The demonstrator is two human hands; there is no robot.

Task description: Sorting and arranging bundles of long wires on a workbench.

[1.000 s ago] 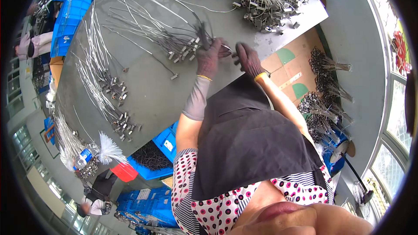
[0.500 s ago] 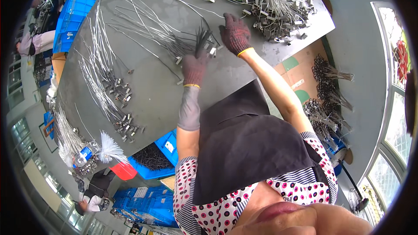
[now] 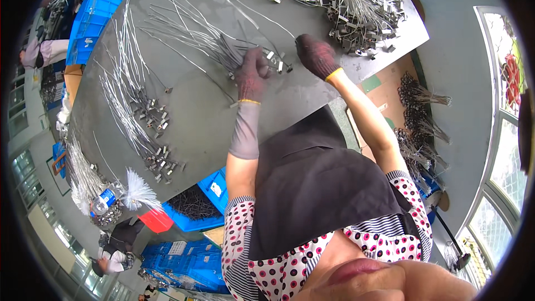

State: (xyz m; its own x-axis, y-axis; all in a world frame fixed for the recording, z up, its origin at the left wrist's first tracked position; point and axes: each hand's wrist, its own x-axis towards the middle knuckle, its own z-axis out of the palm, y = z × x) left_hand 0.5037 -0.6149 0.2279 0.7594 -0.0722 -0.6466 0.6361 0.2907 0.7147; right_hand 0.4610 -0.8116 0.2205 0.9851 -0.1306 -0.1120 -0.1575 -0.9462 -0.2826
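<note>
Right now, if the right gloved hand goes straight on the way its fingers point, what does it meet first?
The right gloved hand points up the grey table toward the far edge. It would probably first meet the big heap of thin silver wires with small metal clips, though depth is uncertain through the fisheye lens.

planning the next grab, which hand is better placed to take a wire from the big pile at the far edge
Right, probably. The right hand hovers open beside the wire pile, while the left hand grips the bundle of wires farther left.
</note>
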